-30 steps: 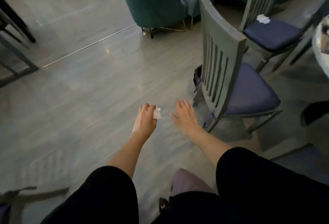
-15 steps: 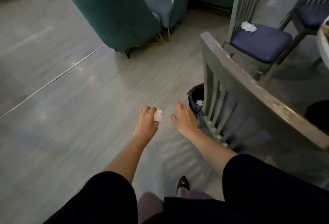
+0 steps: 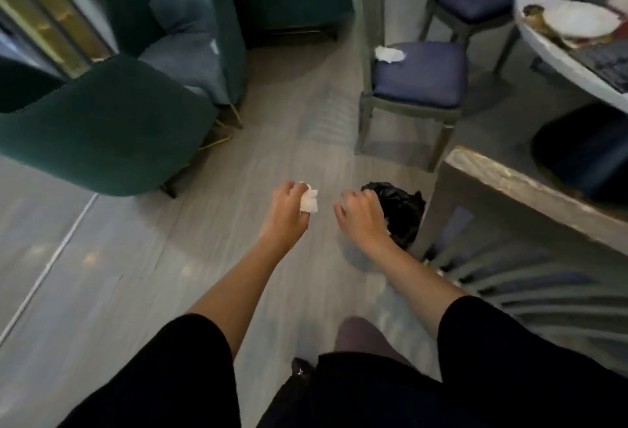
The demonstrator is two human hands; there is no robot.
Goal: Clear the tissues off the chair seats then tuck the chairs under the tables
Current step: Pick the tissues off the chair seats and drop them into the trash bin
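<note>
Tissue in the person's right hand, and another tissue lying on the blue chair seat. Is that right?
Not quite. The head view shows the left hand pinching that tissue, not the right hand. Another tissue does lie on the blue chair seat.

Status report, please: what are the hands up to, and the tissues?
Left hand pinches a crumpled tissue. Right hand curled by the black bin, contact unclear. Second tissue on the blue chair seat ahead. Nothing seen blocking the bin.

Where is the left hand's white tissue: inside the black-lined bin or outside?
Outside. The left hand grips the crumpled white tissue above grey floor, beside the black-lined bin.
</note>
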